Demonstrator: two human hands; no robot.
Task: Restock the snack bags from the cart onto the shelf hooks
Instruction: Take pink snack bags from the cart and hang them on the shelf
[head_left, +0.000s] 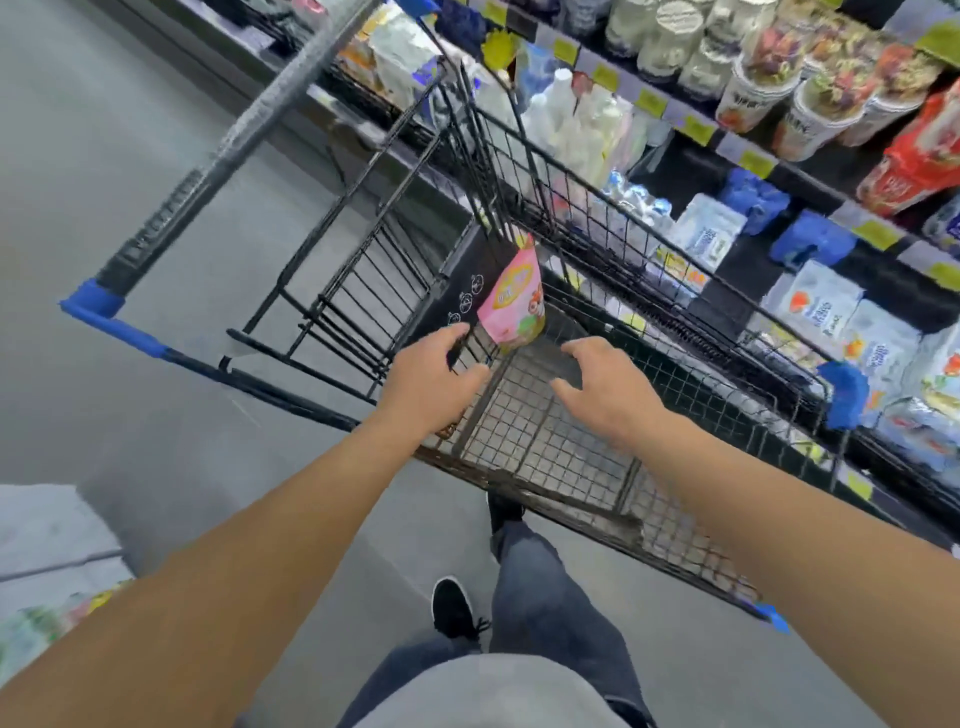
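Pink snack bag (513, 299) upright inside black wire cart (550, 447), near its back wall. Left hand (431, 384) and right hand (608, 387) above basket, fingers loosely spread, holding nothing. Stocked shelf (748, 156) beside cart.

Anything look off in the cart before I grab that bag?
Nothing damaged or spilled. The pink snack bag leans tilted against the cart basket's end wall rather than lying flat. Both hands are open, short of it.

Pink snack bag (514, 299), black wire cart (545, 447) with blue corners
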